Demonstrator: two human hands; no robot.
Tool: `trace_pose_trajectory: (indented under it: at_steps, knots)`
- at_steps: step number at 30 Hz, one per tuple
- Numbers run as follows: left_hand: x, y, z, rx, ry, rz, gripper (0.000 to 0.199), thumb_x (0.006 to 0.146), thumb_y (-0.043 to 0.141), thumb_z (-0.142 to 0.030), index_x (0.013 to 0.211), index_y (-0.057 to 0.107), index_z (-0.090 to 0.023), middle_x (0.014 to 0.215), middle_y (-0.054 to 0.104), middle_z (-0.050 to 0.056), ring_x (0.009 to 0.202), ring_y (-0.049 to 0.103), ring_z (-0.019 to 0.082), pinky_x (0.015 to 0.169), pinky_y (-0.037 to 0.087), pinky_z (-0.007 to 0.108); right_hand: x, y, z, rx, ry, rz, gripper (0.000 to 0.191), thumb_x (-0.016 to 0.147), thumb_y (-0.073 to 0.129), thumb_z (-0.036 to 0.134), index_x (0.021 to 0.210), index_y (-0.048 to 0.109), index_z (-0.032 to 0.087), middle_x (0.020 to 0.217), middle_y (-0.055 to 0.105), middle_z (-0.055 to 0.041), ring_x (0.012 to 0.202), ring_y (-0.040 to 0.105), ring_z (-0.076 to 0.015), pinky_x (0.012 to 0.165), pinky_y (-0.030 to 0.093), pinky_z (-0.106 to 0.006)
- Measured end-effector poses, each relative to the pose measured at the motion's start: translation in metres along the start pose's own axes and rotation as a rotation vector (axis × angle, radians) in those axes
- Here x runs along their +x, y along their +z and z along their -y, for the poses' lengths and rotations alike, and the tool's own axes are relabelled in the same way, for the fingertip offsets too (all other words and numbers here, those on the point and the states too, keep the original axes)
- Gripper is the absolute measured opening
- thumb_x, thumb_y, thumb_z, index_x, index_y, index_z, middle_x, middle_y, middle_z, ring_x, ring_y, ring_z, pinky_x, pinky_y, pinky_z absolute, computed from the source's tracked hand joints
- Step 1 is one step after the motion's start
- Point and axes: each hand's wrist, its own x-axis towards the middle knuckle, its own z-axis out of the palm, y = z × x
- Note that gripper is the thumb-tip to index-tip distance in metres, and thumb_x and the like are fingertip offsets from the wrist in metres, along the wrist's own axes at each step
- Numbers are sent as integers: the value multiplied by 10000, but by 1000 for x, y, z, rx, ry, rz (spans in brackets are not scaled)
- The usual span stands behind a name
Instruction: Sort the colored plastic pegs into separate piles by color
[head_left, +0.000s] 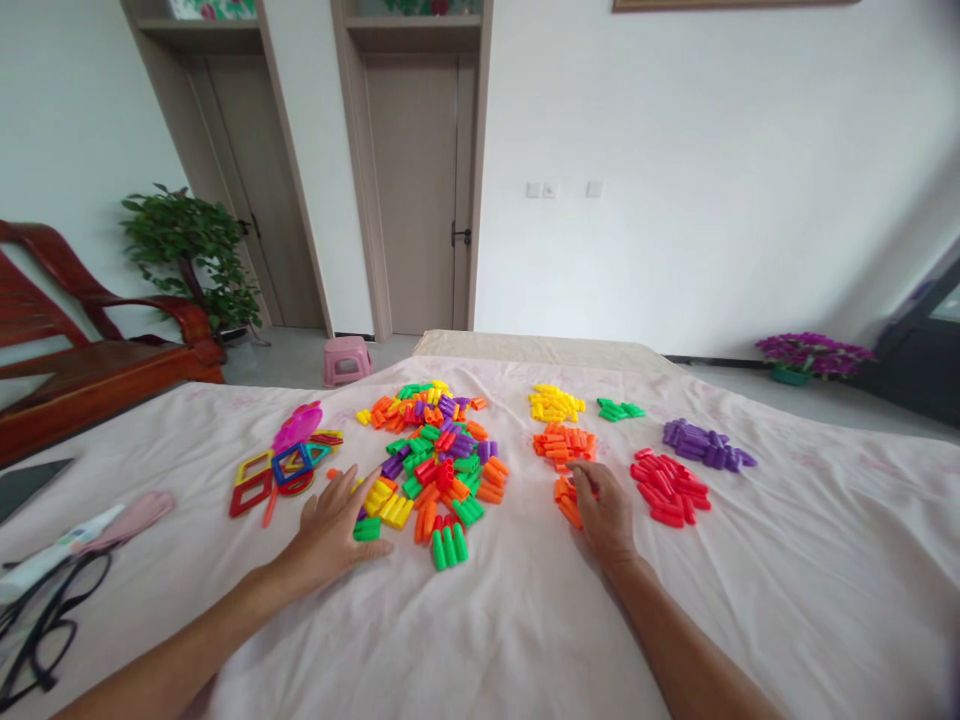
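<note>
My left hand has its fingers spread at the left edge of a mixed pile of colored plastic pieces, beside some yellow pieces and a green one. On the right, my right hand is at the orange pieces, its fingers curled; whether anything is between them is hidden. Around it lie single-color groups: yellow and green farther back, red just to the right, purple at the far right.
Magnetic-looking frames and a pink toy piece lie left of the mixed pile. Black-rimmed glasses, a white tube and a dark flat object are near the cloth's left side. A pink stool stands beyond.
</note>
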Motion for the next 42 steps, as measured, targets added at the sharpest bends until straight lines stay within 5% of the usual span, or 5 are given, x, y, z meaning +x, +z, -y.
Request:
trace_pose_trajectory:
  at_steps: [11,19,23,34,42]
  knots:
    - [10,17,-95,-108,46,-127,1169,602,690,-788,1575,292,-279,1658,129,194,1519,76,405,1150,132,625,-23,6,57,-36,-477,323,245,967,497,203,1133,674,235,1142,688,-88,1052,631,-225,900,513,-385]
    - [49,10,-109,-163,29,-240,845,712,685,-675,1450,512,-304,1555,412,140,1473,246,377,1161,145,595,-29,16,79,-6,-485,548,300,962,529,235,1250,615,244,1194,672,-89,1088,616,-230,949,511,-401]
    - [68,-8,-89,-247,-43,-299,433,941,436,-532,1250,652,-319,1391,603,56,1357,449,279,1165,185,555,-28,17,75,-21,-453,527,251,957,519,211,1177,638,226,1149,680,-93,1059,622,-222,935,514,-383]
    - [77,-26,-5,-71,-280,-504,493,907,482,-432,1309,587,-166,1479,485,176,1399,352,375,1123,250,598,-30,18,77,1,-432,507,224,976,483,201,984,706,218,1040,704,-78,966,645,-194,870,532,-345]
    - [98,-56,108,-131,-672,-229,793,746,551,-724,1282,614,-144,1351,546,278,1185,526,546,912,349,763,-29,21,73,-1,-392,552,238,981,464,205,1022,698,218,1067,696,-74,967,644,-198,866,532,-348]
